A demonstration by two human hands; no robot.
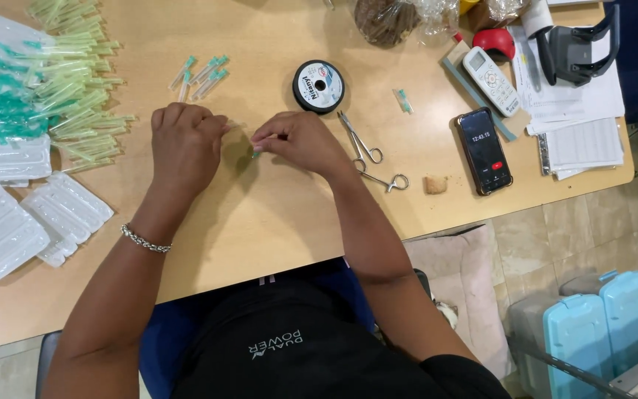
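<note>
My left hand (184, 140) and my right hand (298, 140) meet over the wooden table (275, 214), fingertips pinched toward each other. Between them is a small needle with a green hub (255, 154), held at my right fingertips. My left fingers pinch something too thin to make out, perhaps a clear thread. Just beyond my right hand lies a black spool of line (319, 86). Metal forceps (369, 151) lie right of my right hand. Several capped green-tipped needles (202, 75) lie beyond my left hand.
A heap of green capped needles (53, 81) and white plastic trays (20, 222) fill the left side. A phone (484, 150), a remote (490, 80), papers (577, 133), a hole punch (577, 48) and plastic bags (400, 18) sit at the right. Blue cases (603, 325) stand on the floor.
</note>
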